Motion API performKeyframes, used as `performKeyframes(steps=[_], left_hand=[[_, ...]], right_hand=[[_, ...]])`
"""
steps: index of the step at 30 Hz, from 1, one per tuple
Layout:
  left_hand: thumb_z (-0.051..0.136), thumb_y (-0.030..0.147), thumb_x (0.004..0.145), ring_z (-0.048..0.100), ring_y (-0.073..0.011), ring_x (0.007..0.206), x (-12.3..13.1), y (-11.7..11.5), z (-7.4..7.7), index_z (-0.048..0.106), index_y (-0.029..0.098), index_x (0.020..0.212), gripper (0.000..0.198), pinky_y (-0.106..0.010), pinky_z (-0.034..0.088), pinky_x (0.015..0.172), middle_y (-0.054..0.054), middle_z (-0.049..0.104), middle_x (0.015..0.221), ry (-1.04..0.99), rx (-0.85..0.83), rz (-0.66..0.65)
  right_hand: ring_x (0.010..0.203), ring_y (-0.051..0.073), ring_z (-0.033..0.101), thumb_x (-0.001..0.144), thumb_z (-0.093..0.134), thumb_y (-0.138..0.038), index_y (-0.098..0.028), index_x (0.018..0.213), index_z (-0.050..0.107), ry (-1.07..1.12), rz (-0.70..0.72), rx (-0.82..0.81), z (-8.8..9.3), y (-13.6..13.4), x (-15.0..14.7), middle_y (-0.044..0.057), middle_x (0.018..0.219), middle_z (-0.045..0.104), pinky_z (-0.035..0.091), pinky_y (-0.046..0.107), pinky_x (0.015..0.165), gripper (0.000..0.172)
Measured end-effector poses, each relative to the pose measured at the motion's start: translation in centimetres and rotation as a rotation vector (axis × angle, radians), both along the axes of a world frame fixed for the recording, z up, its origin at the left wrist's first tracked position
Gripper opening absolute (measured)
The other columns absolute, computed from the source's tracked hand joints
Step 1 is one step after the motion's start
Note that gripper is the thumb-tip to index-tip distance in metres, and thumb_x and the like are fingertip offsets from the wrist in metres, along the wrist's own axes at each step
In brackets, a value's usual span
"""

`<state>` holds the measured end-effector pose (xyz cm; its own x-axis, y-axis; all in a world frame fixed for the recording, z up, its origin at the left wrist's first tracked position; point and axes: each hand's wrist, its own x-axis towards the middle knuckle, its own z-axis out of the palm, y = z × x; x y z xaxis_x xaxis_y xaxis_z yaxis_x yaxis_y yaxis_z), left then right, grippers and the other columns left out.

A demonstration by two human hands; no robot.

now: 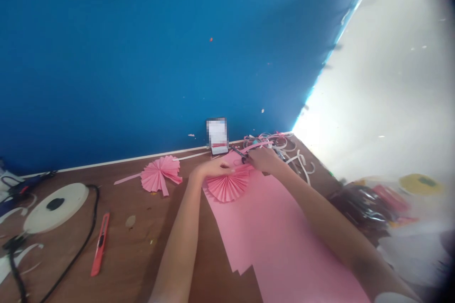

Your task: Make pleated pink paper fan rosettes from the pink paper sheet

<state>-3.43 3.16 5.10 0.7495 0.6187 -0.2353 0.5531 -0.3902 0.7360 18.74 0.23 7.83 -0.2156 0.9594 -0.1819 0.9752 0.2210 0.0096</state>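
Observation:
My left hand (pixel 216 167) is closed on the upper edge of a pink pleated paper fan (pixel 229 187), which is spread in a half circle over a large pink paper sheet (pixel 270 218). Right beside it, my right hand (pixel 263 159) is closed around a dark slim tool that looks like scissors (pixel 238 152), its point facing away to the left. My fingers partly hide the tool's near end. A thin pink paper strip (pixel 258 146) runs just behind that hand. Further left lies a second pleated pink fan (pixel 159 173) with strips attached.
A phone (pixel 217 135) leans against the blue wall. Behind my right hand lies a tangle of ribbons and strips (pixel 300 161). On the left are a red box cutter (pixel 100 245), a round white disc (pixel 57 208) and a black cable (pixel 85 236). Plastic-wrapped items (pixel 366 203) sit at right.

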Motion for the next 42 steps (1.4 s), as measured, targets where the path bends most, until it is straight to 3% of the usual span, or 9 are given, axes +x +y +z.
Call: performKeyframes(steps=[8, 14, 18, 27, 36, 42], left_hand=[[0.048, 0.067, 0.075, 0.042, -0.0138, 0.058, -0.4, 0.3, -0.5, 0.05, 0.018, 0.059, 0.051, -0.026, 0.034, 0.056, 0.0, 0.047, 0.059, -0.02, -0.005, 0.125], [0.048, 0.045, 0.08, 0.035, -0.0113, 0.055, -0.5, 0.3, -0.5, 0.041, 0.018, 0.055, 0.038, -0.025, 0.03, 0.054, 0.001, 0.039, 0.056, 0.013, 0.027, 0.024], [0.052, 0.038, 0.075, 0.042, -0.0137, 0.06, -0.3, 0.2, -0.4, 0.047, 0.018, 0.056, 0.029, -0.025, 0.034, 0.057, 0.001, 0.045, 0.058, 0.026, 0.044, 0.065], [0.051, 0.049, 0.08, 0.052, -0.0178, 0.076, 0.0, 0.0, 0.0, 0.059, 0.018, 0.074, 0.032, -0.025, 0.039, 0.067, -0.002, 0.059, 0.078, 0.011, 0.061, 0.139], [0.053, 0.063, 0.075, 0.034, -0.0111, 0.057, -0.2, 0.2, -0.2, 0.043, 0.018, 0.062, 0.048, -0.025, 0.024, 0.054, 0.001, 0.039, 0.065, 0.043, 0.051, 0.065], [0.047, 0.062, 0.079, 0.04, -0.013, 0.061, -0.2, 0.1, -0.2, 0.048, 0.018, 0.065, 0.046, -0.025, 0.031, 0.059, 0.0, 0.046, 0.066, 0.004, 0.026, 0.077]], right_hand=[[0.098, 0.032, 0.062, 0.089, 0.041, -0.027, -0.01, 0.106, 0.065, -0.021, -0.187, 0.049, -0.6, 0.7, 0.7, 0.023, 0.105, 0.065, 0.047, 0.038, 0.075, 0.034], [0.097, 0.031, 0.062, 0.089, 0.043, -0.023, -0.015, 0.121, 0.055, 0.017, -0.231, 0.14, -0.7, 0.8, 0.7, 0.02, 0.106, 0.064, 0.046, 0.037, 0.075, 0.035], [0.095, 0.03, 0.063, 0.089, 0.043, -0.02, -0.021, 0.133, 0.043, 0.039, -0.217, 0.193, -1.4, 1.1, 0.5, 0.018, 0.108, 0.063, 0.046, 0.037, 0.075, 0.044], [0.095, 0.029, 0.063, 0.088, 0.037, -0.013, -0.014, 0.117, 0.057, -0.021, -0.236, 0.153, -2.4, 1.8, 0.5, 0.021, 0.108, 0.063, 0.046, 0.035, 0.073, 0.035], [0.094, 0.027, 0.06, 0.09, 0.035, -0.018, -0.017, 0.119, 0.052, 0.047, -0.24, 0.298, -1.1, 1.1, 0.1, 0.017, 0.105, 0.063, 0.042, 0.032, 0.071, 0.034], [0.105, 0.027, 0.049, 0.094, 0.03, -0.026, -0.014, 0.102, 0.058, 0.136, -0.21, 0.575, 0.8, 0.0, -0.4, 0.018, 0.111, 0.057, 0.036, 0.03, 0.07, 0.031]])
